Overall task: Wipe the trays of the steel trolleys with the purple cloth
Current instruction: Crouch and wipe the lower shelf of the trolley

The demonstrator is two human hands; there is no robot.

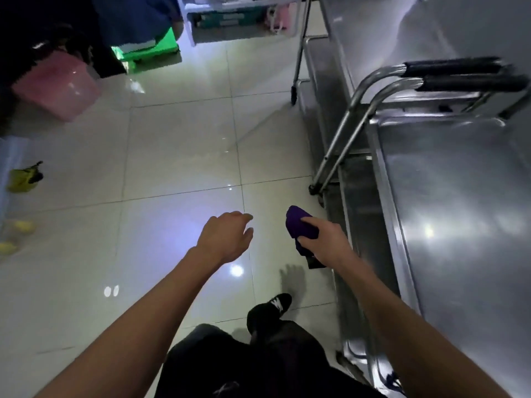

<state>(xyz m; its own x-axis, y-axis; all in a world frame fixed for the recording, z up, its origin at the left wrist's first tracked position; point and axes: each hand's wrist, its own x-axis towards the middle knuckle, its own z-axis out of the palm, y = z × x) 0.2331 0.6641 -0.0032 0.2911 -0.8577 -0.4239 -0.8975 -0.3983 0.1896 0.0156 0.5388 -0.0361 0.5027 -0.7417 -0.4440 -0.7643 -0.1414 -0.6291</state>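
Your right hand (pixel 324 239) gripping the bunched purple cloth (pixel 300 229) just left of the near steel trolley (pixel 459 211), clear of its top tray, your left hand (pixel 227 237) further left of the trolley, fingers loosely spread, holding nothing, above the tiled floor (pixel 172 156)

Two hands are seen, a left hand (pixel 227 234) and a right hand (pixel 327 239), and one purple cloth (pixel 300 226) is counted. Two steel trolleys are counted at the right, a near trolley (pixel 459 225) and a far trolley (pixel 388 38), with two black-gripped handles (pixel 459 76) between them. One black shoe (pixel 270 310), one pink bin (pixel 57 84) and one green crate (pixel 149 48) are counted on the floor.
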